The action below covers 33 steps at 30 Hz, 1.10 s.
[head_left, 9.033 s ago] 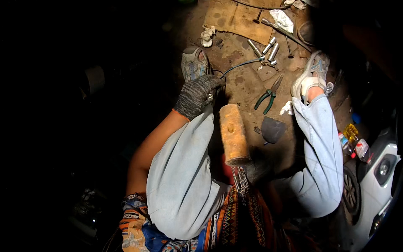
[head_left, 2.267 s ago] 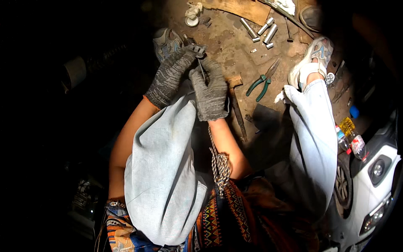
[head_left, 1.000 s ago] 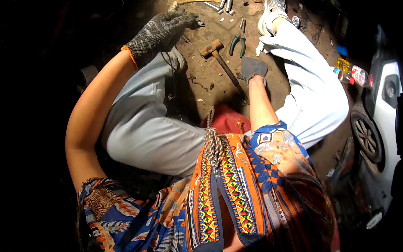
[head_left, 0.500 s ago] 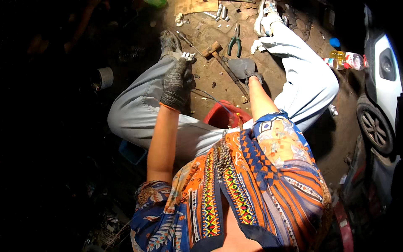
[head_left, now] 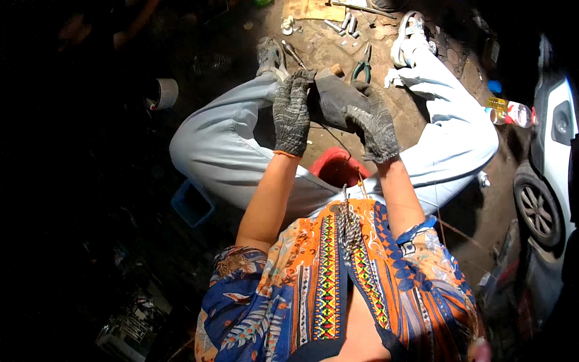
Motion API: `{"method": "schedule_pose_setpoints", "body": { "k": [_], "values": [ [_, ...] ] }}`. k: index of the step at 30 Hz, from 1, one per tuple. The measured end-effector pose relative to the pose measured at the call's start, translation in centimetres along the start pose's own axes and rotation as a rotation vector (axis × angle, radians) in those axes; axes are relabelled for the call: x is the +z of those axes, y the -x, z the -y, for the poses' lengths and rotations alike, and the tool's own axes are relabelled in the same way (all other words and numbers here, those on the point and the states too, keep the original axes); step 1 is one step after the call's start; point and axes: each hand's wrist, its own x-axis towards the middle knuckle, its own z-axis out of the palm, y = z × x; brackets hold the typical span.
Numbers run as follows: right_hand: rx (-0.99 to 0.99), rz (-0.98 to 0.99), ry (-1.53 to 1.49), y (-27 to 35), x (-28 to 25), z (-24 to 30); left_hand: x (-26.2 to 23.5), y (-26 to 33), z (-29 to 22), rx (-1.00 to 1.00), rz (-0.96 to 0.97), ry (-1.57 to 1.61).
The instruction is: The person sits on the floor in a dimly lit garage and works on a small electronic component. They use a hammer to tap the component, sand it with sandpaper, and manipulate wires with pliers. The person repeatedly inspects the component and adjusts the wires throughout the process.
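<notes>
A dark grey, flat-faced slab or block point(head_left: 336, 99), its exact kind unclear, is held up between my two hands over the ground. My left hand point(head_left: 292, 114), in a grey knit glove with an orange cuff edge, is closed at its left end; the fingertips are partly hidden there. My right hand point(head_left: 375, 123), gloved in grey knit too, grips the opposite end with its thumb along the near side. Behind the slab, a bit of the hammer's head point(head_left: 335, 70) shows. Pliers with dark green handles point(head_left: 363, 65) lie just beyond, and a screwdriver-like tool point(head_left: 294, 53) lies near my left foot.
A red plastic container point(head_left: 339, 161) stands between my bent legs. Metal cylinders point(head_left: 347, 24) and cardboard point(head_left: 313, 9) lie at the far side. Bottles point(head_left: 512, 113) and a white toy-like car point(head_left: 555, 120) are at the right. A blue bin point(head_left: 192, 204) stands at the left.
The right hand has lifted the grey slab up and toward the middle. My left hand has come over to it; the small pale piece at its fingertips no longer shows. The hammer is now mostly covered.
</notes>
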Motion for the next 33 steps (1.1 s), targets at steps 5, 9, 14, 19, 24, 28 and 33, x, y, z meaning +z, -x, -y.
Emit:
{"method": "schedule_pose_setpoints", "body": {
  "k": [5,9,14,19,24,28,33],
  "values": [
    [0.213,0.212,-0.059,1.9,0.9,2.8,-0.7,-0.4,2.3,0.439,0.157,-0.546],
    [0.226,0.391,0.000,2.9,1.0,2.7,0.2,0.0,0.5,-0.113,0.383,0.207],
    [-0.230,0.306,0.450,3.1,1.6,1.5,0.8,1.1,1.6,-0.476,0.379,0.729],
    [-0.644,0.197,1.010,2.6,2.3,3.8,0.3,2.4,3.7,-0.012,0.490,0.182],
    [-0.721,0.246,0.817,4.5,2.0,3.0,0.2,4.0,0.0,-0.291,0.362,0.496],
    [-0.622,0.150,0.657,7.7,2.8,1.3,-0.7,5.0,-0.9,-0.041,0.261,0.020],
    [-0.807,0.064,0.684,8.0,2.4,-0.4,-0.5,5.7,-0.1,0.160,0.129,-0.178]
  ]
}}
